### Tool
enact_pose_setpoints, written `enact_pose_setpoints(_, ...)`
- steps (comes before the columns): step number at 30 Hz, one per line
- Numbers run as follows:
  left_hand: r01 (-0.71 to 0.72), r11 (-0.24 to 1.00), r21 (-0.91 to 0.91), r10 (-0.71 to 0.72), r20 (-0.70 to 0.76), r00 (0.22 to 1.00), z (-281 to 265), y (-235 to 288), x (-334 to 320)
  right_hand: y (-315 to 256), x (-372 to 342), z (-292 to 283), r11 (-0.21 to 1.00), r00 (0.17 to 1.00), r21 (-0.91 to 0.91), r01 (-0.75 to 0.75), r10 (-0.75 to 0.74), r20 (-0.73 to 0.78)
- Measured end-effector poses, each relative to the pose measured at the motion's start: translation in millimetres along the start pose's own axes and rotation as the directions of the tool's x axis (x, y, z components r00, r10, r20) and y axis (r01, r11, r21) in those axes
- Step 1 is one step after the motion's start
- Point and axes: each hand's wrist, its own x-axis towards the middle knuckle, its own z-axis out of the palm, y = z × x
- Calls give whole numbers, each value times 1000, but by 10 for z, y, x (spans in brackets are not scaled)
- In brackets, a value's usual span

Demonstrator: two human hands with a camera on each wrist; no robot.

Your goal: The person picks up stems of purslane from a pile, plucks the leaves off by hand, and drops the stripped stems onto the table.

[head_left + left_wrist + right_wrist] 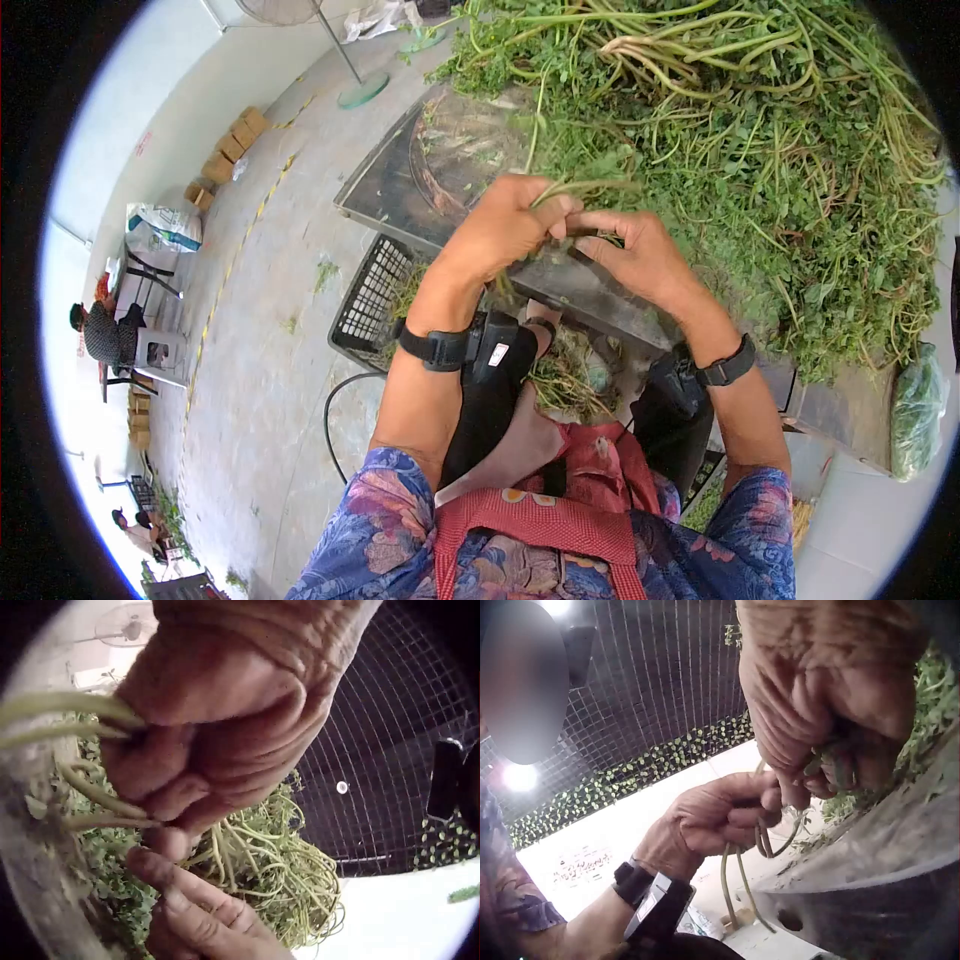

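In the head view the left hand [507,226] grips a few green stems [590,186] over the near edge of a metal table [560,282]. Its fingers are curled round them, and stem ends hang out of the fist in the right wrist view. Close against it, fingertips touching, is the right hand [645,262]; in the right wrist view the right hand [832,712] has its fingers curled round a bit of greenery [840,766]. A large heap of leafy stems [740,160] covers the table beyond and to the right.
A black plastic crate [372,300] with some greens stands on the floor left of the knees. Loose stems [570,375] lie below the table edge. A clear bag [917,410] hangs at the right. A fan base [363,90], cardboard boxes [230,147] and seated people are farther off.
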Motion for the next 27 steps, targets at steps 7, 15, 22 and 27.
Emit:
enact_pose_setpoints(7,-69,574,-816,22,-69,997,-16,327,-20,-131,32,33,920,883,230,318,-199,-425)
enact_pose_setpoints(15,-97,527,-844,114,-42,993,185,443,-55,-83,-117,-13,970,949,-43,238,-241,-202)
enact_pose_setpoints(22,-84,516,-852,93,-42,995,163,450,-123,-17,-271,-91,840,844,-444,313,-460,-276)
enact_pose_setpoints(27,-136,527,-839,101,-97,990,-33,624,-311,302,-488,-425,804,873,-586,104,-355,-333)
